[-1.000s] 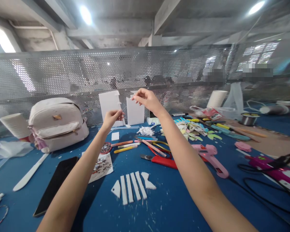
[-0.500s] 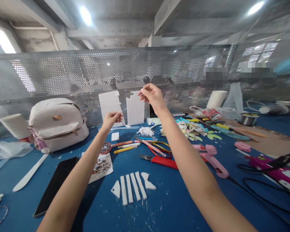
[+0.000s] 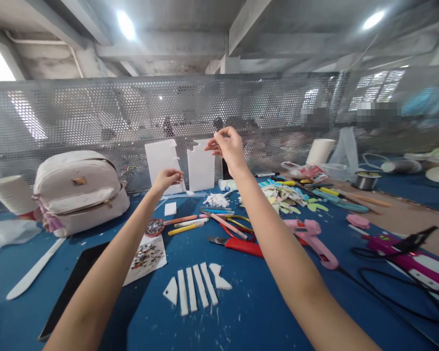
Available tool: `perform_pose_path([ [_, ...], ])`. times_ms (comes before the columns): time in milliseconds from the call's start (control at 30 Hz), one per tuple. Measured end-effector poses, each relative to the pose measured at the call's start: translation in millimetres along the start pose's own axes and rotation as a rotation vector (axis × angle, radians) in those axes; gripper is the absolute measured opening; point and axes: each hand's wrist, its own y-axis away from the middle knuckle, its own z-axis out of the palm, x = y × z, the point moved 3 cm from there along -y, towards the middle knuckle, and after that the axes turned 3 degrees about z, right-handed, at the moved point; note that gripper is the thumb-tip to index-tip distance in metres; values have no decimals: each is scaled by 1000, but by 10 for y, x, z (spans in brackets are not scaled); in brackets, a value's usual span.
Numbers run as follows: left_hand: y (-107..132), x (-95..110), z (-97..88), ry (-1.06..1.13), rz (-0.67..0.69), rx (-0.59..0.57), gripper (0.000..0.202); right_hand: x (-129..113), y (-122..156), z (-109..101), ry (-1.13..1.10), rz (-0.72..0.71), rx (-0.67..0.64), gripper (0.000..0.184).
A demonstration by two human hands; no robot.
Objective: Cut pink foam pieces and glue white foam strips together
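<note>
My left hand (image 3: pixel 169 179) is raised over the far side of the table, fingers closed in a pinch. Higher and to the right, my right hand (image 3: pixel 229 148) pinches thumb against forefinger, its other fingers loosely bent. Whatever either hand holds is too fine to make out. Behind them stand two white foam boards (image 3: pixel 164 163) with notched edges, against the mesh. On the table between my forearms, white foam pieces lie in a fish shape: a pointed head (image 3: pixel 171 291) with a dark eye hole, several strips (image 3: pixel 192 289) and a forked tail (image 3: pixel 219 277).
A white backpack (image 3: pixel 80 192) and a black phone (image 3: pixel 73 287) lie left. Markers (image 3: pixel 186 228), a red-handled utility knife (image 3: pixel 241 246) and sequins on paper (image 3: pixel 146 256) are mid-table. Rightward are foam scraps (image 3: pixel 285 197), a pink glue gun (image 3: pixel 316 241) and a corded magenta tool (image 3: pixel 406 258).
The view has shifted slightly, so the table things appear a little further left. Both hands keep nearly the same raised, pinched pose.
</note>
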Motion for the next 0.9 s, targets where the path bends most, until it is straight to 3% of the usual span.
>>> perform_pose_path([
  [167, -472, 642, -86, 7, 145, 31, 30, 20, -16, 14, -7, -10, -18, 44],
  [267, -589, 801, -50, 20, 207, 44, 31, 11, -5, 23, -10, -12, -31, 39],
  [333, -544, 693, 28, 6, 166, 12, 33, 22, 5, 33, -5, -3, -40, 36],
  [433, -374, 344, 142, -72, -28, -129, 31, 96, 8, 56, 10, 32, -57, 33],
  [567, -228, 28, 101, -175, -243, -296, 32, 241, -3, 70, 31, 75, -66, 29],
  [733, -370, 38, -22, -242, -340, -401, 32, 332, 4, 80, 69, 110, -95, 14],
  [900, -624, 194, -22, -286, -249, -305, 34, 359, 22, 124, 121, 144, -143, 18],
])
